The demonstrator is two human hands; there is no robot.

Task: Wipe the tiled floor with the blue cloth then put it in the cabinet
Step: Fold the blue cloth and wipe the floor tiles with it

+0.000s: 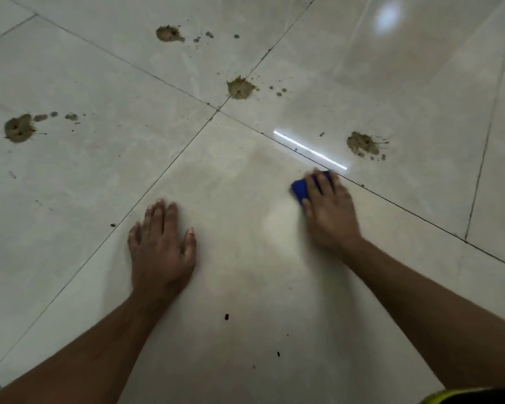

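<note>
Blue cloth (pixel 300 188); pale tiles (pixel 99 170), seemingly brown splatters (pixel 240 88).

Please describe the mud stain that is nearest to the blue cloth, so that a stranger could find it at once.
Start at the point where four floor tiles meet, then follow the grout line toward the right hand pressing the blue cloth. Just beyond that line lies the mud stain. Unlike the other three stains, it sits beside a bright streak of reflected light.

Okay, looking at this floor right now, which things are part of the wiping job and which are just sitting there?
Part of the job:
blue cloth under the right hand
tiled floor
four brown mud splats, still unwiped

Just there:
left hand, flat on the tile, holding nothing
small dark specks near the arms
light reflection on the tile
</note>
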